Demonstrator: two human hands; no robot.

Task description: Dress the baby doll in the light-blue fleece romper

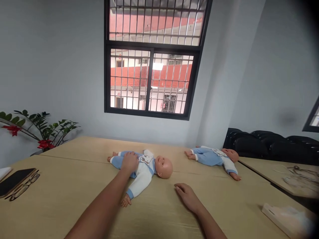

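1. the left hand (129, 162) lies palm down on the belly of the near baby doll (142, 167), fingers spread loosely over its clothes, gripping nothing firmly that i can see.
2. that doll lies on its back mid-table (74, 186), head to the right.
3. the right hand (187, 196) rests flat on the wood, fingers relaxed, empty, just beside the doll's head.
4. a second doll (214, 157) lies well apart, farther right.

Left hand (129, 161) laid flat on near doll (142, 167), over its belly; doll on its back on tabletop (74, 186). Right hand (188, 196) palm-down on bare wood beside doll's head. Second doll (214, 156) well apart, rightward.
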